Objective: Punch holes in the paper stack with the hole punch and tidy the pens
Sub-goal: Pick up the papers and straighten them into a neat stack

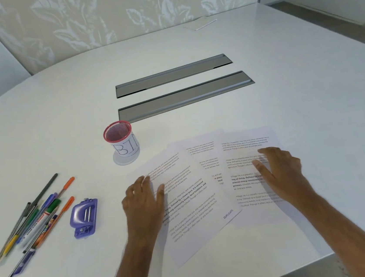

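three printed white paper sheets fanned out flat on the glossy white table, overlapping one another, not yet squared into a stack. left hand palm down on the left edge of the leftmost sheet, fingers straight and slightly apart, fingertips touching the paper near its upper left corner, thumb lying further in on the printed text. right hand palm down on the rightmost sheet, fingers straight and spread a little, index fingertip reaching toward the upper lines of text, thumb pointing left across the page; nothing pinched or gripped by either hand. word "duplicate" legible in blue near the lower right corner of the front sheet.

left of the sheets, apart from them, a purple plastic hole punch lying on the table, well clear of the left hand. further left of the sheets, beside the punch, a loose scatter of pens and pencils in orange, green, blue, grey and yellow, lying roughly parallel and overlapping. behind the sheets' upper left corner, near but not touching, a red wire-mesh pen cup wrapped in a white label reading "bin", upright. beyond the sheets, two long grey metal cable slots set into the tabletop. far beyond the sheets, near the back edge, a small white card or pad, too faint to identify.
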Tool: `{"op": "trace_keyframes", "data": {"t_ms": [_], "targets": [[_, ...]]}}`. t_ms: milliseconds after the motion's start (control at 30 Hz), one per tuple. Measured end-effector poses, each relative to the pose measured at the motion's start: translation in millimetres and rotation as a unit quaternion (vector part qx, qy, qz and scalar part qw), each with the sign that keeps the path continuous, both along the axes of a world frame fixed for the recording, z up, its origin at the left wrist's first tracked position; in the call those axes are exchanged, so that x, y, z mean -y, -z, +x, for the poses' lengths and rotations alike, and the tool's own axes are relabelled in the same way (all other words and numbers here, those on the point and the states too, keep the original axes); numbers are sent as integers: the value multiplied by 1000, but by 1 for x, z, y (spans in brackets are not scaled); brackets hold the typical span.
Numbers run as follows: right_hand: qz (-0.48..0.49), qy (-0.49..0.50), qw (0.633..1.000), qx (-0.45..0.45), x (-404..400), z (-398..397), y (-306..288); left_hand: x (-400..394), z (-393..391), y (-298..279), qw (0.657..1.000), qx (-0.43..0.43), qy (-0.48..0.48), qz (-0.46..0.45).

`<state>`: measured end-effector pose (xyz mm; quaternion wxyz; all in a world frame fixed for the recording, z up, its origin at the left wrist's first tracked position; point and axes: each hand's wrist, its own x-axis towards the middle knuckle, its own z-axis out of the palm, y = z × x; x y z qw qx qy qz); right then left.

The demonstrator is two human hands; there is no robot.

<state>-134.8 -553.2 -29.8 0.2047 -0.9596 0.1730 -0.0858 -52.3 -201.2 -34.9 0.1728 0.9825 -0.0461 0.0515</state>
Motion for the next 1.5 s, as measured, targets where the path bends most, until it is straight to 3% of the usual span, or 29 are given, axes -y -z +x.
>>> {"op": "trace_keyframes", "data": {"t_ms": [233,667,767,1033,1333,1500], "targets": [[20,52,998,-18,21,-13,1,-10,-4,-1,996,-25,-84,5],[31,-39,999,-22,-16,-4,6,23,0,-5,995,-59,-14,85],[50,-46,998,-17,-17,-2,5,24,2,-6,996,-73,-20,54],[57,71,996,-16,18,-6,5,19,-5,-13,989,-104,-76,-69],[82,-29,996,-10,-22,5,8,55,-2,-18,985,-119,-18,-125],[139,-35,990,-5,-20,7,10,55,3,-20,979,-129,-29,-158]]}}
